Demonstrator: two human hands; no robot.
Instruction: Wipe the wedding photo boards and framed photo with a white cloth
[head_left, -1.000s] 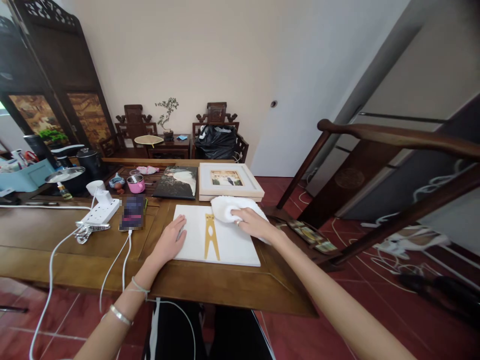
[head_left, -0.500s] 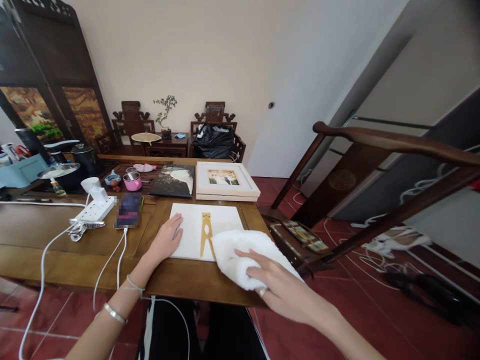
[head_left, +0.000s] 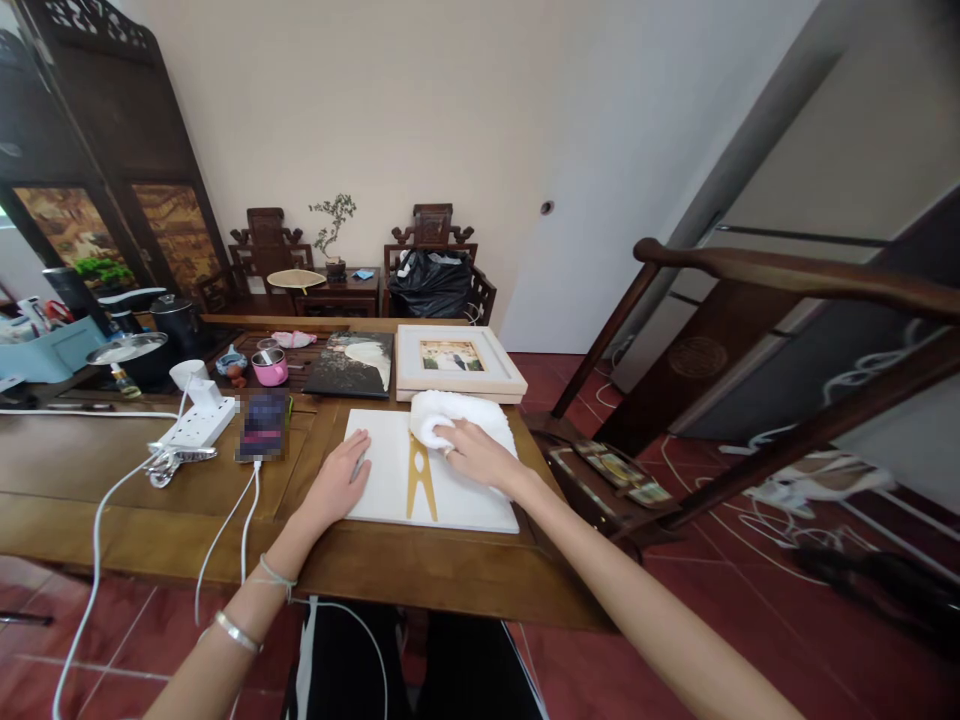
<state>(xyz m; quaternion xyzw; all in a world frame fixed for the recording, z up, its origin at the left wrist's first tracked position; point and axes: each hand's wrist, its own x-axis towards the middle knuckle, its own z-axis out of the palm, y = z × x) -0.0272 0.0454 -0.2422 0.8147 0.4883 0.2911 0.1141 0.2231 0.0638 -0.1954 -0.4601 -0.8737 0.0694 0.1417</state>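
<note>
A flat white board [head_left: 465,512] with a gold long-legged animal figure [head_left: 421,487] on it lies on the wooden table. My left hand [head_left: 341,478] rests on the board's left edge, fingers stretched out. A fluffy white towel [head_left: 480,408] is bunched in my right hand [head_left: 480,458], whose fingers press it down on the board's upper right part. The towel hides the figure's head and the board's far right corner.
Behind the board lie a dark picture panel [head_left: 350,364] and a white photo frame [head_left: 491,370]. Leftward are a phone [head_left: 262,425], a power strip [head_left: 199,425] with cables, and a pink cup [head_left: 270,368]. A wooden chair [head_left: 697,350] stands at the right.
My right hand has moved the towel forward and left, from the near right corner to the board's far part. The board's near right corner now shows. My left hand stays on the left edge.
</note>
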